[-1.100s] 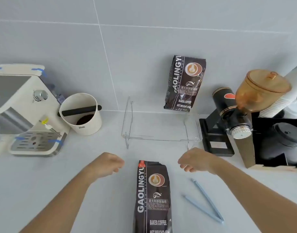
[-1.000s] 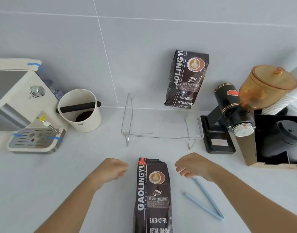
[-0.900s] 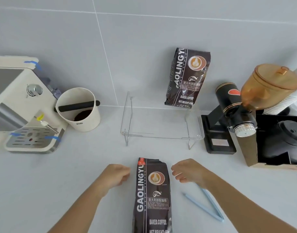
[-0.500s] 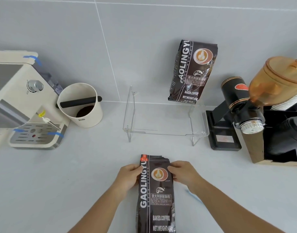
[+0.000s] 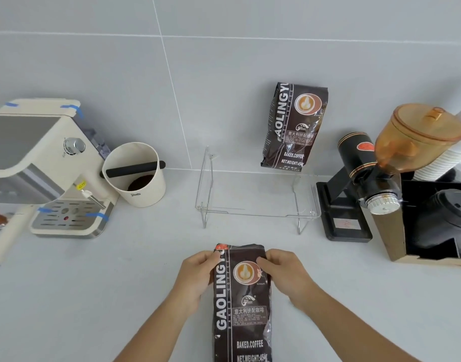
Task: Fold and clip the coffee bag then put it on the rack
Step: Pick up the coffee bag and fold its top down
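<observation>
Hands, apart earlier, now grip coffee bag [image 5: 241, 296] top edges.

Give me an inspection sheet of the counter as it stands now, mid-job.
Surface: pale counter, bare around the work.
Job's things: coffee bag lies flat at the near edge, top not yet folded; clear rack at the wall carries a second coffee bag standing on its right side. Clip: not in view.
Clutter: espresso machine far left; knock box with grounds inside; grinder with amber hopper; black holder with lids and a stack of cups.
Grippers: left hand and right hand pinch the bag's top corners.
Cables: nothing seen.
Surroundings: grey tiled wall.
</observation>
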### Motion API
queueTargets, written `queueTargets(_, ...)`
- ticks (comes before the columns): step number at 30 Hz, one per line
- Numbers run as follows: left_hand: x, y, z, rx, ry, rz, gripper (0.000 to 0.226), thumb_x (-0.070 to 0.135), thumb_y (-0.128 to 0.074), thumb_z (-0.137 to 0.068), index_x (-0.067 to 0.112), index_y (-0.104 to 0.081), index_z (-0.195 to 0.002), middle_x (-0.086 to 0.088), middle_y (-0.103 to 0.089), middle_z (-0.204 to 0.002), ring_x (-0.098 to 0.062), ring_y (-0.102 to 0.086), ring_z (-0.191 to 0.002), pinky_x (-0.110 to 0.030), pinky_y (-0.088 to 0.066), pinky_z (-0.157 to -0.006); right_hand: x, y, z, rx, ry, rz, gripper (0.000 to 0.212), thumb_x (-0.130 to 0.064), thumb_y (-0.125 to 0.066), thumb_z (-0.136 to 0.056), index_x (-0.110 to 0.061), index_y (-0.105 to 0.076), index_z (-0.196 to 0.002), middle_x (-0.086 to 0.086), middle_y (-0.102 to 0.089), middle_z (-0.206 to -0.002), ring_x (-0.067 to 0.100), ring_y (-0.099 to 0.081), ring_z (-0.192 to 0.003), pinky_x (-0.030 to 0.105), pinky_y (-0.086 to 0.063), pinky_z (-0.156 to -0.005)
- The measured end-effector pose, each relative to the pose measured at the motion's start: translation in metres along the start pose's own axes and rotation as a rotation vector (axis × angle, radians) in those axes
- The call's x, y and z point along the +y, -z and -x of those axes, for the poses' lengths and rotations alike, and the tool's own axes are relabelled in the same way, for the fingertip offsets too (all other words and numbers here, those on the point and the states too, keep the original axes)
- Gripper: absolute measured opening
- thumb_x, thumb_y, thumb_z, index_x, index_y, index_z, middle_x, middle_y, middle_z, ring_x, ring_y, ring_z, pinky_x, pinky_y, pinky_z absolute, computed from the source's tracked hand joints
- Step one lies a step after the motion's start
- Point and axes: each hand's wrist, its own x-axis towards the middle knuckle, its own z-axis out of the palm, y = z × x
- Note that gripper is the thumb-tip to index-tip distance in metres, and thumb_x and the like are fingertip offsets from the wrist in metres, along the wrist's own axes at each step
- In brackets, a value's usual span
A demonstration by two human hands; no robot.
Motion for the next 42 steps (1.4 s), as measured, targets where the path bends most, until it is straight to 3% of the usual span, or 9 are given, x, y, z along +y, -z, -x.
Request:
queueTargets(6,0.019,-0.001,0.029,0.011,-0.181,0.032,0.019,0.013,-0.062,-0.089,0.007,-0.075,-0.076,-0.009,-0.075,-0.078,-0.019,-0.066,-0.074,-0.036,-0.051,-0.082,-0.023,0.008,0.026,0.005,0.173,-0.046,0.03,-0.014,-0.064,-0.09,-0.01,-0.058,-0.061,0.007,-0.06,-0.064,0.016,-0.049,-0.061,0.027,-0.036,-0.055)
queueTargets(13,0.035,-0.006,0.061,-0.03,-0.345,0.031,0.017,0.013,-0.061,-0.089,0.008,-0.074,-0.08,-0.008,-0.078,-0.084,-0.016,-0.067,-0.081,-0.035,-0.048,-0.086,-0.037,0.022,0.049,-0.018,0.327,-0.071,0.032,-0.003,-0.062,-0.091,-0.006,-0.058,-0.06,-0.008,-0.061,-0.052,0.003,-0.049,-0.048,0.01,-0.038,-0.047)
queueTargets(19,0.047,-0.008,0.072,-0.057,-0.456,-0.068,0.019,0.005,-0.058,-0.09,0.007,-0.074,-0.08,0.002,-0.077,-0.077,-0.004,-0.067,-0.072,-0.012,-0.049,-0.07,-0.038,0.032,0.061,0.017,0.437,-0.048,0.019,-0.005,-0.064,-0.09,0.004,-0.063,-0.072,0.009,-0.066,-0.064,0.011,-0.056,-0.062,0.022,-0.045,-0.059)
queueTargets(22,0.05,-0.008,0.071,-0.082,-0.448,-0.135,0.017,0.008,-0.06,-0.09,0.008,-0.074,-0.081,-0.002,-0.078,-0.08,-0.006,-0.067,-0.076,-0.015,-0.05,-0.074,-0.037,0.035,0.063,0.026,0.418,-0.042,0.018,-0.003,-0.064,-0.089,-0.001,-0.068,-0.072,0.005,-0.071,-0.066,0.01,-0.061,-0.064,0.023,-0.048,-0.062)
queueTargets(24,0.052,-0.008,0.071,-0.094,-0.433,-0.187,0.018,0.014,-0.061,-0.091,0.009,-0.074,-0.079,-0.005,-0.077,-0.079,-0.008,-0.063,-0.074,-0.025,-0.047,-0.077,-0.035,0.035,0.064,0.033,0.382,-0.078,0.017,-0.002,-0.065,-0.089,0.0,-0.07,-0.073,0.019,-0.072,-0.072,0.015,-0.062,-0.066,0.03,-0.048,-0.066)
queueTargets(26,0.056,-0.01,0.073,-0.083,-0.435,-0.228,0.021,0.014,-0.061,-0.091,0.012,-0.072,-0.073,0.005,-0.072,-0.066,-0.003,-0.057,-0.065,-0.019,-0.044,-0.071,-0.036,0.034,0.066,0.045,0.373,-0.101,0.016,-0.002,-0.065,-0.088,0.001,-0.07,-0.073,0.028,-0.07,-0.077,0.018,-0.061,-0.066,0.034,-0.048,-0.066)
queueTargets(29,0.066,-0.013,0.077,-0.05,-0.473,-0.254,0.02,0.012,-0.06,-0.091,0.015,-0.072,-0.074,0.019,-0.071,-0.061,0.01,-0.06,-0.059,-0.006,-0.043,-0.066,-0.046,0.032,0.073,0.051,0.38,-0.102,0.016,-0.005,-0.064,-0.09,-0.001,-0.073,-0.077,0.018,-0.077,-0.078,0.014,-0.067,-0.067,0.022,-0.053,-0.062)
queueTargets(35,0.078,-0.014,0.076,0.01,-0.497,-0.222,0.016,0.015,-0.062,-0.089,0.013,-0.077,-0.083,0.008,-0.077,-0.073,0.003,-0.066,-0.067,-0.022,-0.049,-0.076,-0.077,0.026,0.083,0.05,0.403,-0.139,0.017,-0.006,-0.061,-0.092,-0.012,-0.077,-0.086,0.002,-0.081,-0.083,0.003,-0.071,-0.068,0.01,-0.052,-0.059)
queueTargets(42,0.074,-0.013,0.075,0.014,-0.454,-0.204,0.019,0.018,-0.062,-0.09,0.014,-0.077,-0.079,-0.003,-0.079,-0.08,-0.007,-0.068,-0.073,-0.036,-0.052,-0.085,-0.085,0.016,0.082,0.122,0.36,-0.128,0.025,-0.005,-0.063,-0.091,-0.016,-0.073,-0.072,-0.012,-0.072,-0.056,-0.004,-0.059,-0.046,0.007,-0.041,-0.044)
